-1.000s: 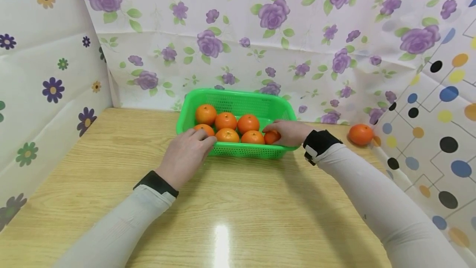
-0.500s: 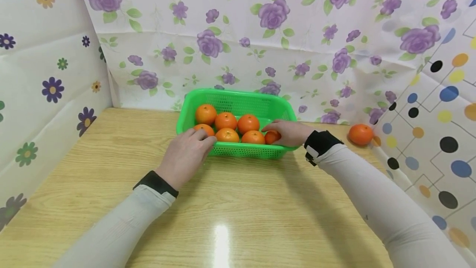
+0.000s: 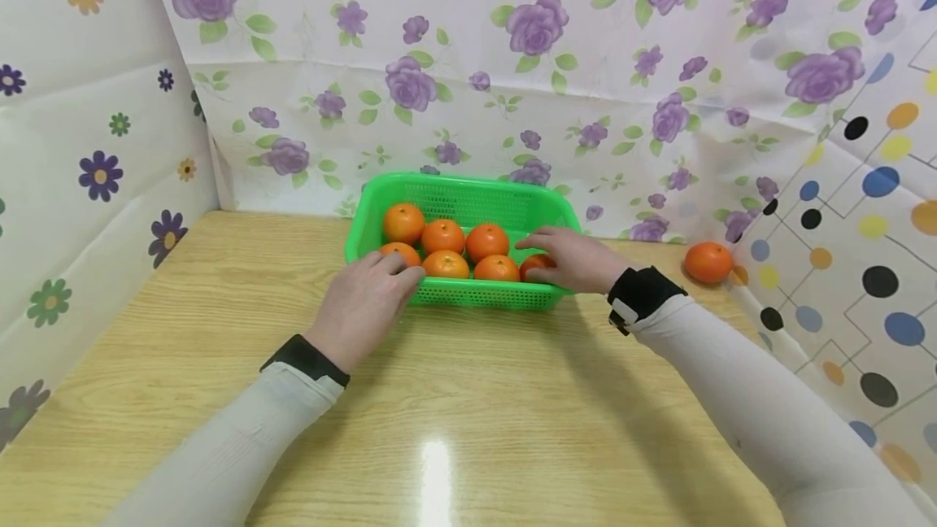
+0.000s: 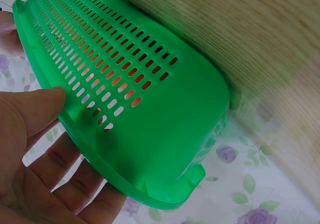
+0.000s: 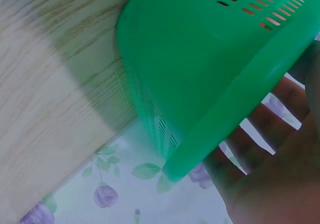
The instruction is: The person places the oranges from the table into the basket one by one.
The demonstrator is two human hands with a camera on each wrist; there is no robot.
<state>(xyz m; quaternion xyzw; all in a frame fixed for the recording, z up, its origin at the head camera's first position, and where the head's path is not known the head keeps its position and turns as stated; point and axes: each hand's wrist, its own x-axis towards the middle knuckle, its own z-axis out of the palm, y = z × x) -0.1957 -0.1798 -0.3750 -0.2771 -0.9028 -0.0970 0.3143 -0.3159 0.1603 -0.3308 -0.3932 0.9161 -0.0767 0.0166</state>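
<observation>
A green perforated plastic basket (image 3: 468, 293) stands at the back of the table with several mandarins (image 3: 445, 236) in two rows inside. My left hand (image 3: 363, 303) grips its front rim near the left corner, thumb outside and fingers over the edge, as the left wrist view shows. The front-left mandarin (image 3: 402, 252) is partly hidden behind those fingers. Over the basket's right end, my right hand (image 3: 581, 259) has its fingers loosely extended, around the front-right mandarin (image 3: 537, 265), which it partly covers. Separate fingers (image 5: 270, 124) reach past the rim in the right wrist view.
One more mandarin (image 3: 708, 262) lies alone on the wooden table (image 3: 468, 397), to the right of the basket. A flowered sheet (image 3: 454, 88) hangs close behind the basket. Patterned sheets also close off the left and right sides.
My right hand has loosened from the front-right mandarin and shifted slightly up and to the right. The left hand stays on the rim, and the mandarins keep their places.
</observation>
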